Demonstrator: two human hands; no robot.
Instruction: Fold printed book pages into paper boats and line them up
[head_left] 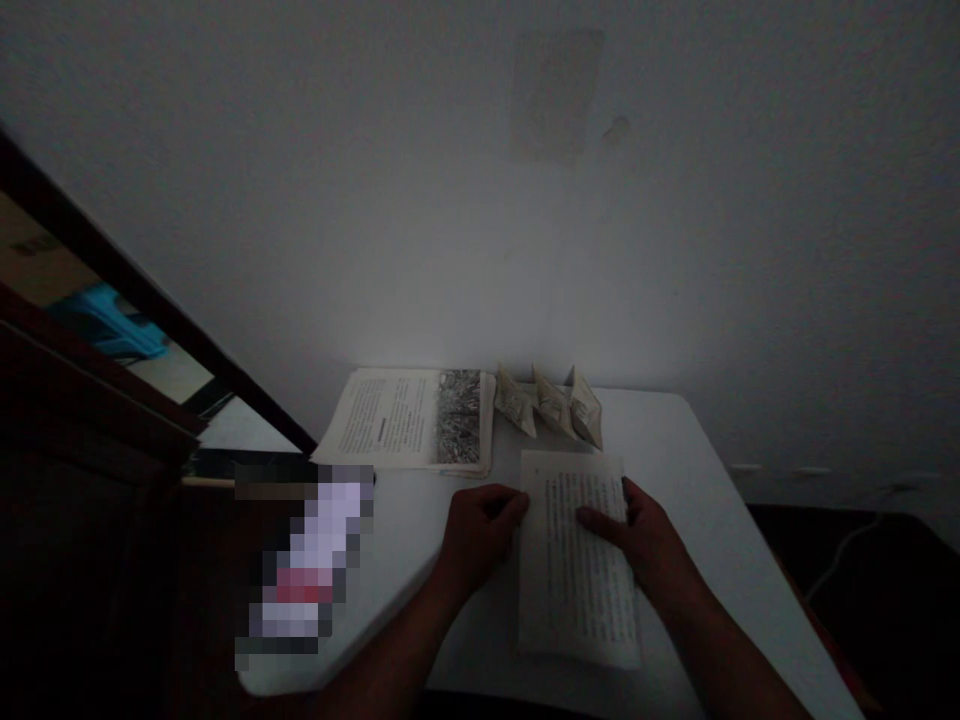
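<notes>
A printed sheet of paper (566, 590) lies in front of me, its long side running toward me. My left hand (487, 525) pinches its left edge between thumb and fingers. On the right, my right hand (645, 535) grips the opposite edge, thumb on top of the print and fingers partly hidden underneath. Just beyond the sheet stand three folded paper boats (553, 402) in a row, made of printed paper. To their left is a stack of printed pages or a book (390, 420), with a dark picture on its right part.
The white table (667, 430) stands against a pale wall (375, 200). A pixelated, unreadable patch (315, 550) covers something at the table's left edge. A mirror-like dark-framed panel (165, 270) and dark furniture are on the left; a cable (840, 550) hangs at the right.
</notes>
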